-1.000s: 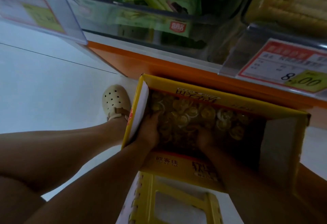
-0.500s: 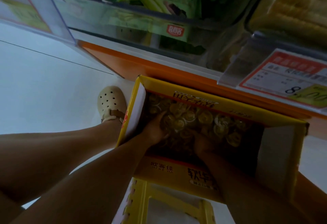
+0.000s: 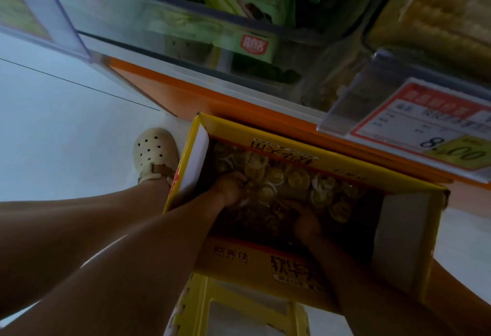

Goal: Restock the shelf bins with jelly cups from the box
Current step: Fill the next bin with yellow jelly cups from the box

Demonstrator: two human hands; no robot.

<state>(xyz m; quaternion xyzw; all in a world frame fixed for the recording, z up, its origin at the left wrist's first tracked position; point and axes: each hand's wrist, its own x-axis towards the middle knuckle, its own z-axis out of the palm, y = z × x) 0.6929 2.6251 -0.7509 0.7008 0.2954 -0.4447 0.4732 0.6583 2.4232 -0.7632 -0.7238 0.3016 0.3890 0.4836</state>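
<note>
Currently | box [image 3: 326, 156]: yellow, open, above a yellow stool [image 3: 194, 306], below the shelf bins [image 3: 148, 25] | jelly cups [image 3: 299, 179]: heaped inside box | left hand [image 3: 229, 189]: fingers curled among cups, gripping some | right hand [image 3: 305, 223]: sunk in cups, shadowed, grip cannot be told

Yellow printed cardboard box [image 3: 289, 264] holding glossy clear plastic jelly cups [image 3: 297, 179]; clear glossy plastic shelf bins [image 3: 164, 27]; matt cream perforated rubbery clog [image 3: 155, 153]; smooth pale floor [image 3: 58, 128].
</note>
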